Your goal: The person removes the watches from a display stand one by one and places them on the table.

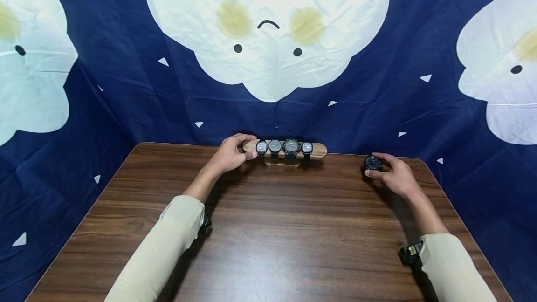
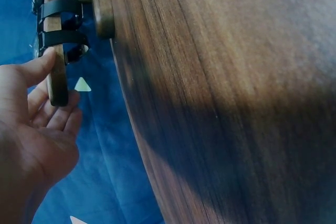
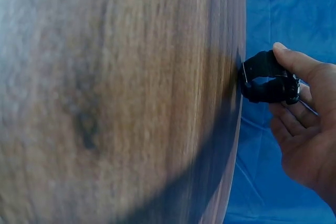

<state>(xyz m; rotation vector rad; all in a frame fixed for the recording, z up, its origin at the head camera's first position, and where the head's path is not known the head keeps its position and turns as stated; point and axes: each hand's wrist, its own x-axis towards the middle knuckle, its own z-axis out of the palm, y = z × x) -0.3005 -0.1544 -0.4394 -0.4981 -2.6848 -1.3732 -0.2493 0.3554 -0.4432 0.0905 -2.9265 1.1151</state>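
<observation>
A wooden watch stand [image 1: 320, 151] stands near the table's back edge, with several dark wristwatches [image 1: 291, 147] strapped side by side on its bar. My left hand [image 1: 230, 154] grips the bar's left end; in the left wrist view the thumb [image 2: 41, 68] lies on one face and the fingers pass around the other. Over at the back right, my right hand [image 1: 396, 174] pinches a black wristwatch [image 1: 372, 164] by its sides, between thumb and fingers. In the right wrist view this watch's strap [image 3: 265, 65] forms a closed loop, its lower side right at the tabletop.
The brown wood-grain table [image 1: 268, 227] reaches back to a dark blue cloth [image 1: 126, 78] printed with white clouds and small triangles. A dark device sits at each sleeve cuff, the right one [image 1: 410, 253] hanging low over the table.
</observation>
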